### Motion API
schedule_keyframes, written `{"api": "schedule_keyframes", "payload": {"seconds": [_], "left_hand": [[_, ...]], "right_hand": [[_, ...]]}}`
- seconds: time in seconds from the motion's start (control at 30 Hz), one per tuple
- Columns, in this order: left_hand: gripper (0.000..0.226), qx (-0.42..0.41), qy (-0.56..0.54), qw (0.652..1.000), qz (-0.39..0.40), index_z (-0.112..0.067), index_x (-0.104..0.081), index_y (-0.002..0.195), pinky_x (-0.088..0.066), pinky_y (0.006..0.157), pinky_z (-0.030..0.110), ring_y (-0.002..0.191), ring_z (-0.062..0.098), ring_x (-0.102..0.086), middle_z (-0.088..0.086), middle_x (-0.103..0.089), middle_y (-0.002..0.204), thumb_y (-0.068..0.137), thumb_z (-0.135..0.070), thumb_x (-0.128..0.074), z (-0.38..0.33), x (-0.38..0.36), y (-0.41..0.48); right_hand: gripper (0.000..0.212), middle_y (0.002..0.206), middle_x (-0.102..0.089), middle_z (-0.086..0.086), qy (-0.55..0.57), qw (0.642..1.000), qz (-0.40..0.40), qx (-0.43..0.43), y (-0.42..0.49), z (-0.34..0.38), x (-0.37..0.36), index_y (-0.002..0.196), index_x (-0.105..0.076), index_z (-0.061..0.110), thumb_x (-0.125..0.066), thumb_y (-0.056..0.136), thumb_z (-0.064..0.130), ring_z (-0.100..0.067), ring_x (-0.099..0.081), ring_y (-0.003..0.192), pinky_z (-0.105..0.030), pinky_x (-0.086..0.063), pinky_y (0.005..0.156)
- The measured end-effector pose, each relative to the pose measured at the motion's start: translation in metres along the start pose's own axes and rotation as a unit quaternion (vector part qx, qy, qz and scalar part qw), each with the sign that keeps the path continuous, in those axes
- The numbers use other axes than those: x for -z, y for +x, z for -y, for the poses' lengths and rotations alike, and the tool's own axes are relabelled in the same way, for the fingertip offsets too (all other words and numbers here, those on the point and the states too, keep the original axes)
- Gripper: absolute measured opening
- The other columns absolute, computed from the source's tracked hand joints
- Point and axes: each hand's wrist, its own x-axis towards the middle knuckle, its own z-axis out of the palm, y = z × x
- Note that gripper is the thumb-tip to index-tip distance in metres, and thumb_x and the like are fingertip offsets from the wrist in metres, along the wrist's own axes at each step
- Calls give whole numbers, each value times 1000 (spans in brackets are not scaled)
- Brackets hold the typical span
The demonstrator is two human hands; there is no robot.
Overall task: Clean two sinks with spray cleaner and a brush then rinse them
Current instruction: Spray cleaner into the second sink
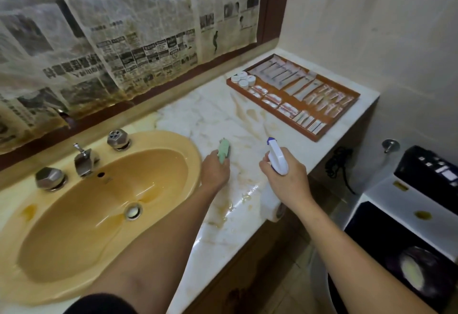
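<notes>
Sink [171,141] in stained marble counter [223,117]

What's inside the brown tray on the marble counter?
The tray holds small white-capped bottles at one corner and rows of wrapped sachets. The wrappers hide their contents.

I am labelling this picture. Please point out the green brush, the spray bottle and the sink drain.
green brush [223,149], head view, on its green handle
spray bottle [277,158], head view, on its white head
sink drain [133,211], head view, on the metal plug
</notes>
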Motion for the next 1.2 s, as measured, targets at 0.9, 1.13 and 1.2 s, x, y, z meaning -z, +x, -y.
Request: {"api": "schedule_keyframes", "payload": {"seconds": [0.9,1.13,1.2], "left_hand": [[52,150,-298,937,-106,-36,-66,131,-45,108,30,122,1,-57,-22,-63,130,83,-56,-69,17,19,-262],[13,123,-260,949,-131,-51,-74,93,-52,100,40,107,7,-68,-19,-76,104,94,-39,-67,33,38,-298],[12,117,-264,949,-130,-48,-73,98,-53,100,39,105,3,-68,-19,-76,104,95,-38,-67,37,42,-304]], "right_hand": [[39,72,-58,-14,85,950,301,11,-80,44,-61,93,-61,3,-57,66,29,-24,-50,66,-35,-43,63],[23,66,-59,-4,75,948,309,13,-118,66,-75,82,-64,-4,-60,72,16,-22,-48,65,-32,-39,61],[15,62,-58,-4,54,953,298,16,-127,74,-76,72,-62,-2,-60,73,13,-23,-48,62,-30,-39,57]]}}
